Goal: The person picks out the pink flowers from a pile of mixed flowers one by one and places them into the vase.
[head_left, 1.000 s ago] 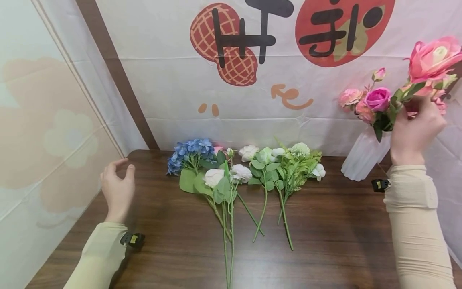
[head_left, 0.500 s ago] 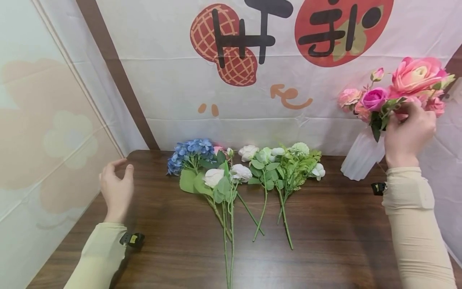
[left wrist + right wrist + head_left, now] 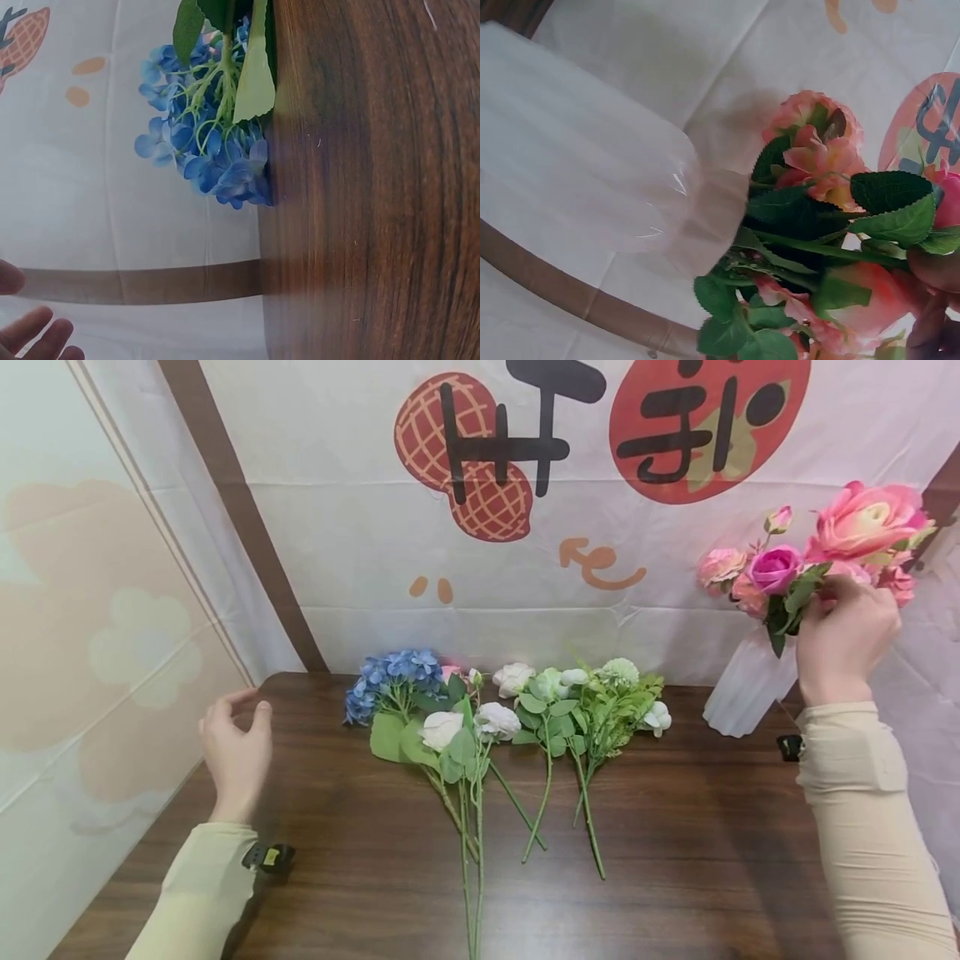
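Observation:
My right hand (image 3: 847,639) is at the mouth of a white ribbed vase (image 3: 744,689), fingers curled around the stem of a large pink rose (image 3: 868,522). In the right wrist view the fingertips (image 3: 928,319) pinch near a green stem (image 3: 832,251) that runs into the vase's frilled mouth (image 3: 712,221). A magenta rose (image 3: 776,568) and smaller pink blooms (image 3: 722,568) stand in the vase beside it. Over the table's left side, my left hand (image 3: 236,756) hovers with loosely bent fingers, holding nothing. A blue hydrangea (image 3: 396,681) is the flower nearest to it.
Several cut flowers lie across the brown wooden table (image 3: 660,877): white roses (image 3: 442,731), a pale green pompom bloom (image 3: 621,673) and leafy sprigs (image 3: 600,714). Their stems point toward the front. A printed white cloth (image 3: 345,527) hangs behind the table.
My right hand has lowered the large pink rose down and a little left, into the bouquet in the vase. My left hand has barely moved.

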The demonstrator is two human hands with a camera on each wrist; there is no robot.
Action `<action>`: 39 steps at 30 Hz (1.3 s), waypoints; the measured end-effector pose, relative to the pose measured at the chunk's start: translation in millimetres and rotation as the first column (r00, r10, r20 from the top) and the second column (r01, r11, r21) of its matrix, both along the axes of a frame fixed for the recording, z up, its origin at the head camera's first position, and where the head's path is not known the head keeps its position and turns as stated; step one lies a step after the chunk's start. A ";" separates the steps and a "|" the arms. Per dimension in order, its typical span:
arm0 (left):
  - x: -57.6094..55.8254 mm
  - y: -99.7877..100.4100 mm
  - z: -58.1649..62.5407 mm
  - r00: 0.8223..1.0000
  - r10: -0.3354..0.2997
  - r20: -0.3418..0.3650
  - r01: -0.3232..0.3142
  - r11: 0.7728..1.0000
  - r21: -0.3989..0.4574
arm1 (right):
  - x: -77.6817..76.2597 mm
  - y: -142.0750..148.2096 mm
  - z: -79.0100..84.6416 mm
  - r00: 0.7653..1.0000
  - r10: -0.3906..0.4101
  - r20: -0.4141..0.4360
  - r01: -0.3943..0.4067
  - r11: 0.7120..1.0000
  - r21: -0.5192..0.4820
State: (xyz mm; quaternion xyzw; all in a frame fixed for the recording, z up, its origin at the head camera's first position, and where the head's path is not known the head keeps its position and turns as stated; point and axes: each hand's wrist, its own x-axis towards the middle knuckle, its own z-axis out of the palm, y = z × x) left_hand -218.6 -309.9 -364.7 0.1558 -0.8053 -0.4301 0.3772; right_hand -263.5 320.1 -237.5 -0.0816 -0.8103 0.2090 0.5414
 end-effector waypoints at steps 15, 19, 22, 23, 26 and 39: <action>0.5 -3.1 3.2 0.999 0.031 -0.022 -0.031 1.000 0.007 | -0.6 -2.9 -0.4 1.000 -0.007 0.012 0.007 0.999 0.035; 0.4 -3.4 4.8 0.998 0.034 -0.050 -0.035 0.999 -0.006 | 0.2 -2.4 -0.1 0.999 -0.013 0.029 0.012 1.000 0.022; 0.4 -4.1 4.7 0.997 0.040 -0.061 -0.041 0.999 -0.010 | 1.1 -1.3 -1.0 0.999 -0.001 0.033 0.001 1.000 0.018; 0.6 -4.3 4.6 0.997 0.042 -0.061 -0.043 0.999 -0.010 | 1.4 -1.1 -1.6 1.000 0.006 0.027 -0.006 1.000 0.020; 1.2 -5.2 4.5 0.997 0.048 -0.061 -0.049 0.999 -0.011 | 3.0 -1.4 -2.0 0.999 0.027 0.019 -0.027 1.000 0.014; 2.9 -6.2 5.3 0.998 0.052 -0.034 -0.052 0.999 -0.009 | 17.2 -9.6 8.3 0.995 0.090 0.031 -0.086 0.990 -0.115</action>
